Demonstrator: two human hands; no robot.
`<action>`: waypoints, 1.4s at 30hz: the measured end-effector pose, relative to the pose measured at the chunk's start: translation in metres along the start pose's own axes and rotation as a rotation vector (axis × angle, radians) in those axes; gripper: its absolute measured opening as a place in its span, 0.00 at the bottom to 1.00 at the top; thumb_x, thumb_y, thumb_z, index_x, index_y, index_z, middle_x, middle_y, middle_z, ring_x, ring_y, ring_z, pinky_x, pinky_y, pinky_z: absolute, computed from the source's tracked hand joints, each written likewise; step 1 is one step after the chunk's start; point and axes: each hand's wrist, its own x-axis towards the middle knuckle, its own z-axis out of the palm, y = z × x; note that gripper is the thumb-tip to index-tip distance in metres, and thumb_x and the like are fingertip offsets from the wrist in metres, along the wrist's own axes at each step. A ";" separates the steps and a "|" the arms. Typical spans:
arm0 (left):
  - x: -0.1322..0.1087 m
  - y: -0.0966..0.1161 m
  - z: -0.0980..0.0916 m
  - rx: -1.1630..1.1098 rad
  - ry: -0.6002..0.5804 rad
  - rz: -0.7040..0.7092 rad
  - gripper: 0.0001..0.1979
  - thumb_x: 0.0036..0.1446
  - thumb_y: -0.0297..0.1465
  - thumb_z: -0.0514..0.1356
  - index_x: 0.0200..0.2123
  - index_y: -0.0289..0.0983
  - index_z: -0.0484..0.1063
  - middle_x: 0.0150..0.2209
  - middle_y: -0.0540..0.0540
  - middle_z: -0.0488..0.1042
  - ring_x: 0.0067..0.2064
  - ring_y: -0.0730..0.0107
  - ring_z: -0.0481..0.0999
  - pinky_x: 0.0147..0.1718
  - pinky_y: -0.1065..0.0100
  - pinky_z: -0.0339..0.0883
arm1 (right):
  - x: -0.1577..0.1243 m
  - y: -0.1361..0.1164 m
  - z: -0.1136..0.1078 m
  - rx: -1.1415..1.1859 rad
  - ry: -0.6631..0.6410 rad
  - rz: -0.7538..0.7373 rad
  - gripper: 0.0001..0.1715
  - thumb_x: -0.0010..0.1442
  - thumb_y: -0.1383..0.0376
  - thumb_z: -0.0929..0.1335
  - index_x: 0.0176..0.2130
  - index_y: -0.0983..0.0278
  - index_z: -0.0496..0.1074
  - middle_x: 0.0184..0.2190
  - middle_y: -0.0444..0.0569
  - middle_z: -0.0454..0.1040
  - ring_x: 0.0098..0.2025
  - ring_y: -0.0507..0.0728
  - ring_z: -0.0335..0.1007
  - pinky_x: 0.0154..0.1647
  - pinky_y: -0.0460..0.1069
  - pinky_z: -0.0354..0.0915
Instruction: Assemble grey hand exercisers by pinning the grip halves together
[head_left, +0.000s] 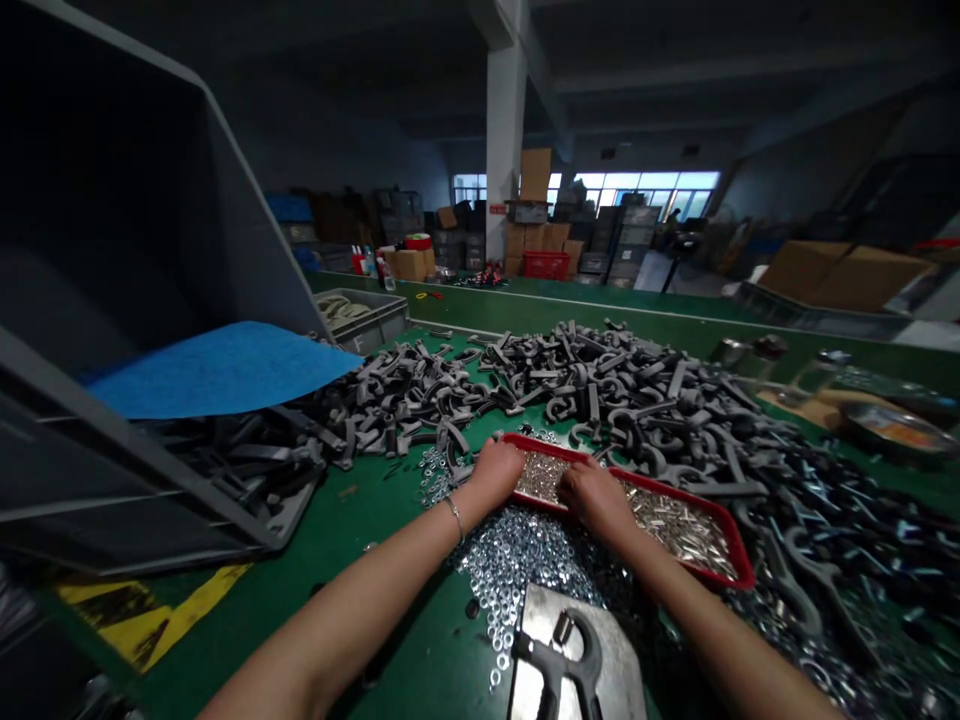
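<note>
My left hand [495, 472] rests at the near left end of a red tray [720, 532], and my right hand [596, 498] lies over the tray's middle. Both sets of fingers are down among the small brass-coloured metal pieces [679, 525] that fill it, and the hands hide what the fingers touch. Loose silver hex nuts [525, 570] spill across the green bench below the tray. A steel plate [544, 640] with a dark grey hooked casting [570, 655] on it sits nearest my body. A large heap of grey hook-shaped castings [600, 395] lies just beyond the tray.
A tilted grey plastic crate [150, 300] with a blue sheet [225, 370] stands at the left. Dark metal fittings [840, 540] cover the bench at the right, beside a metal bowl [896, 430]. A grey bin [364, 320] sits at the far left edge.
</note>
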 end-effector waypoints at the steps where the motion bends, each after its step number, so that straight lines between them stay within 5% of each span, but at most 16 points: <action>1: -0.001 0.000 0.005 0.001 0.000 -0.040 0.15 0.65 0.36 0.60 0.51 0.34 0.71 0.50 0.41 0.73 0.48 0.60 0.76 0.47 0.54 0.73 | -0.001 0.003 0.004 0.015 -0.003 0.019 0.08 0.64 0.63 0.70 0.34 0.65 0.74 0.38 0.47 0.77 0.47 0.59 0.72 0.52 0.58 0.65; 6: 0.001 -0.001 0.011 -0.058 0.028 -0.116 0.12 0.65 0.35 0.61 0.47 0.33 0.73 0.47 0.42 0.75 0.48 0.60 0.76 0.49 0.52 0.70 | -0.002 0.011 0.014 0.165 0.030 0.153 0.11 0.66 0.60 0.69 0.43 0.65 0.74 0.45 0.49 0.76 0.48 0.59 0.73 0.52 0.60 0.68; 11: -0.033 0.012 -0.019 -0.197 0.134 -0.084 0.08 0.68 0.27 0.55 0.41 0.30 0.74 0.44 0.37 0.77 0.49 0.58 0.74 0.51 0.57 0.64 | -0.010 0.012 -0.001 0.481 0.114 0.229 0.08 0.64 0.61 0.69 0.38 0.65 0.73 0.39 0.48 0.77 0.43 0.57 0.73 0.49 0.56 0.68; 15: -0.111 0.059 -0.027 -0.360 0.106 0.078 0.07 0.68 0.32 0.56 0.39 0.38 0.74 0.39 0.49 0.78 0.42 0.68 0.75 0.45 0.68 0.64 | -0.066 0.001 -0.018 0.800 0.162 0.327 0.13 0.61 0.54 0.68 0.35 0.62 0.71 0.31 0.44 0.75 0.33 0.56 0.73 0.36 0.50 0.69; 19: -0.171 0.100 -0.001 -0.537 0.017 0.163 0.04 0.65 0.31 0.61 0.36 0.38 0.74 0.37 0.50 0.77 0.42 0.65 0.73 0.45 0.63 0.61 | -0.146 -0.029 -0.017 1.021 0.136 0.433 0.18 0.61 0.50 0.68 0.33 0.61 0.69 0.25 0.42 0.71 0.24 0.54 0.70 0.27 0.49 0.68; 23: -0.176 0.112 0.020 -0.440 0.065 0.143 0.06 0.65 0.33 0.60 0.36 0.38 0.74 0.36 0.48 0.76 0.43 0.61 0.72 0.46 0.58 0.60 | -0.203 -0.052 -0.001 1.311 0.070 0.562 0.17 0.57 0.52 0.72 0.34 0.62 0.71 0.26 0.42 0.73 0.26 0.54 0.71 0.31 0.48 0.67; 27: -0.172 0.114 0.026 -0.257 0.171 0.251 0.09 0.67 0.32 0.57 0.35 0.36 0.74 0.34 0.46 0.75 0.40 0.59 0.71 0.43 0.57 0.61 | -0.224 -0.056 0.008 1.480 0.035 0.652 0.16 0.55 0.54 0.74 0.35 0.63 0.72 0.28 0.44 0.76 0.27 0.54 0.72 0.34 0.48 0.65; 33: -0.188 0.116 0.033 -0.195 0.326 0.402 0.16 0.72 0.30 0.47 0.41 0.34 0.74 0.36 0.45 0.75 0.38 0.62 0.70 0.39 0.60 0.62 | -0.215 -0.059 0.010 1.234 0.047 0.532 0.17 0.59 0.52 0.70 0.29 0.63 0.71 0.22 0.45 0.74 0.25 0.56 0.71 0.29 0.49 0.66; 36: -0.194 0.114 0.036 -0.265 0.365 0.402 0.15 0.72 0.30 0.47 0.47 0.34 0.73 0.41 0.44 0.76 0.42 0.63 0.71 0.42 0.61 0.63 | -0.212 -0.064 0.017 1.093 0.112 0.473 0.14 0.60 0.55 0.69 0.30 0.62 0.73 0.27 0.47 0.76 0.31 0.59 0.73 0.35 0.51 0.68; 42: -0.188 0.114 0.034 -0.358 0.274 0.264 0.09 0.69 0.31 0.55 0.39 0.37 0.74 0.37 0.47 0.76 0.40 0.63 0.72 0.41 0.60 0.63 | -0.211 -0.070 0.029 0.548 0.232 0.021 0.10 0.70 0.63 0.63 0.39 0.59 0.72 0.35 0.48 0.77 0.39 0.59 0.72 0.45 0.54 0.68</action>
